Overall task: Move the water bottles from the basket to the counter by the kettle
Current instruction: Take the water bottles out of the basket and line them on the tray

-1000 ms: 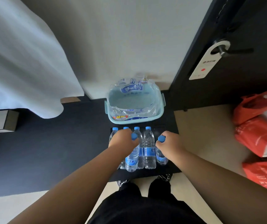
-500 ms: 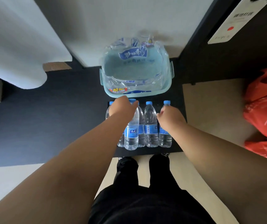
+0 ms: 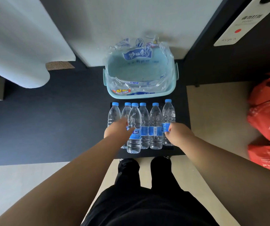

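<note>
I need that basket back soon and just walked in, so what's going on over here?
A person stands over six water bottles set upright on the dark counter. The left hand grips the front bottle, and the right hand holds the rightmost bottle at its label. The teal basket behind them holds only crumpled plastic wrap. No kettle is in view.

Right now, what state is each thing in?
basket, upright, no bottles inside, lined with plastic wrap.
front bottle, upright, capped, left hand holds it at the label.
rightmost bottle, upright, capped, right hand grips it at the label.
other four bottles, upright, capped, standing in front of the basket.
</note>
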`<state>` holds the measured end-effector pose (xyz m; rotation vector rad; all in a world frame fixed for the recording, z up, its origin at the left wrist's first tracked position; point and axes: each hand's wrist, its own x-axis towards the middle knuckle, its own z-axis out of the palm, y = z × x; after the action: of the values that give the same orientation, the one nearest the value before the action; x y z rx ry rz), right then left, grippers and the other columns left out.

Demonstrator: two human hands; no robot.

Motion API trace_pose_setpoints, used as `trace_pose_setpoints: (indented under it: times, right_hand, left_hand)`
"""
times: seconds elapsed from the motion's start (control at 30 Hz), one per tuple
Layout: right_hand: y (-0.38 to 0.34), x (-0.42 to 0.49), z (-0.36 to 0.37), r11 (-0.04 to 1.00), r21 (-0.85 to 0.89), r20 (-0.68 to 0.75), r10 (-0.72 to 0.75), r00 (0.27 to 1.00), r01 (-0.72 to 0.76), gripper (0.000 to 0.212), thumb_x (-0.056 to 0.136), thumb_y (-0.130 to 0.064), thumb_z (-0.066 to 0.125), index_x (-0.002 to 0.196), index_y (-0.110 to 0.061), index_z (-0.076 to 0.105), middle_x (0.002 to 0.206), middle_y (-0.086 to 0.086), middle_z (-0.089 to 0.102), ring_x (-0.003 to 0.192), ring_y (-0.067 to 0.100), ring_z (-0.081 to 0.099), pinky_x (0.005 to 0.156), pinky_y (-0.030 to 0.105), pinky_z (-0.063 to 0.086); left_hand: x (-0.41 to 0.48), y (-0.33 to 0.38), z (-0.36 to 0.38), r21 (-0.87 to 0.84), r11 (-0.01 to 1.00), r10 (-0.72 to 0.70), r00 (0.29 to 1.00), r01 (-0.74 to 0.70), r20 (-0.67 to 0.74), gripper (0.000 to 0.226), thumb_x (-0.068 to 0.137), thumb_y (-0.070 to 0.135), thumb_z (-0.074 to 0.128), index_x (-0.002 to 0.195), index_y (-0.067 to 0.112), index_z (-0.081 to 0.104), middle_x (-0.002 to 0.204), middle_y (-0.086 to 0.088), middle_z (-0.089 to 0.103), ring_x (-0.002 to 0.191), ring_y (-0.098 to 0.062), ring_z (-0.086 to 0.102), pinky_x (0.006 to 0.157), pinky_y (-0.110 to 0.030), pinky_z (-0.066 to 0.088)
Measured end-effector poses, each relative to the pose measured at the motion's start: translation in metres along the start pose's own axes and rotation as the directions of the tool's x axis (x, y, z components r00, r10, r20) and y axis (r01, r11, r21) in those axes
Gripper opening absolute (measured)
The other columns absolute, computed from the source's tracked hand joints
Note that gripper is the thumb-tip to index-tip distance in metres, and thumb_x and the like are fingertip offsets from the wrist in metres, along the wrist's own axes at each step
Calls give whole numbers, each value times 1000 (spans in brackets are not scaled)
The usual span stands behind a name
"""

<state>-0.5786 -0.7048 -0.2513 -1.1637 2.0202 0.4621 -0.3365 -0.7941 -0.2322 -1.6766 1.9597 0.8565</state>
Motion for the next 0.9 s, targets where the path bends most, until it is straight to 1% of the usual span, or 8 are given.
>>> trace_pose_setpoints:
  times: [0.17, 0.27, 0.33, 0.4, 0.5, 0.67, 0.8, 0.9]
  right_hand:
    - [8, -2, -1, 1000, -28, 13, 2, 1000, -1, 24, 103, -42, 55, 104, -20, 62, 89, 0, 64, 76, 17, 66, 58, 29, 47]
    - [12, -2, 3, 999, -38, 21, 2, 1000, -1, 23, 103, -42, 54, 104, -20, 61, 89, -1, 64, 77, 16, 65, 61, 30, 48]
    - [14, -2, 7, 998, -56, 25, 4, 1000, -2, 25, 103, -44, 54, 105, -20, 61, 88, -1, 63, 76, 16, 64, 60, 30, 46]
    - [16, -1, 10, 998, -70, 23, 0, 1000, 2, 26, 104, -45, 53, 106, -20, 60, 87, -1, 62, 75, 15, 63, 60, 30, 45]
    - [19, -1, 14, 994, -108, 13, -5, 1000, 6, 28, 104, -47, 50, 111, -21, 59, 88, -3, 61, 78, 16, 61, 64, 31, 47]
    - [22, 1, 21, 987, -163, -40, 1, 999, -7, 43, 106, -55, 40, 122, -20, 57, 88, -1, 62, 80, 19, 64, 65, 33, 51]
    - [27, 5, 24, 977, -215, -47, -22, 999, 12, 51, 105, -63, 35, 123, -19, 55, 87, -1, 60, 78, 19, 64, 63, 33, 50]
    - [31, 8, 28, 964, -260, -59, -66, 996, 49, 57, 104, -67, 32, 119, -17, 54, 86, -2, 58, 75, 19, 61, 61, 33, 49]
  left_hand:
    - [-5, -24, 6, 46, 999, -18, 1000, 19, -2, 37, 101, 58, 51, 120, 27, 56, 111, 6, 68, 84, -19, 62, 74, -36, 55]
    - [-5, -42, 8, 59, 997, -54, 999, 54, -2, 35, 101, 55, 52, 119, 26, 57, 111, 5, 70, 86, -20, 65, 77, -37, 58]
    - [-5, -52, 9, 70, 994, -81, 997, 80, 7, 33, 101, 55, 51, 117, 27, 57, 107, 4, 71, 86, -22, 69, 78, -39, 60]
    - [-5, -59, 11, 86, 992, -94, 995, 92, 16, 32, 101, 54, 50, 116, 27, 57, 105, 4, 72, 83, -21, 69, 76, -39, 61]
    - [-3, -68, 14, 131, 988, -81, 996, 77, 26, 30, 101, 52, 49, 115, 26, 57, 105, 3, 71, 78, -20, 67, 70, -36, 60]
    - [2, -82, 24, 181, 982, -65, 998, 61, 19, 34, 100, 54, 49, 120, 28, 58, 94, 8, 66, 77, -16, 67, 65, -32, 58]
    - [8, -94, 31, 232, 971, -58, 998, 63, -26, 43, 96, 63, 43, 124, 35, 60, 95, 10, 70, 75, -15, 66, 61, -28, 54]
    - [13, -100, 34, 272, 958, -86, 995, 95, -44, 53, 93, 73, 36, 118, 33, 61, 90, 9, 67, 73, -15, 65, 59, -27, 48]
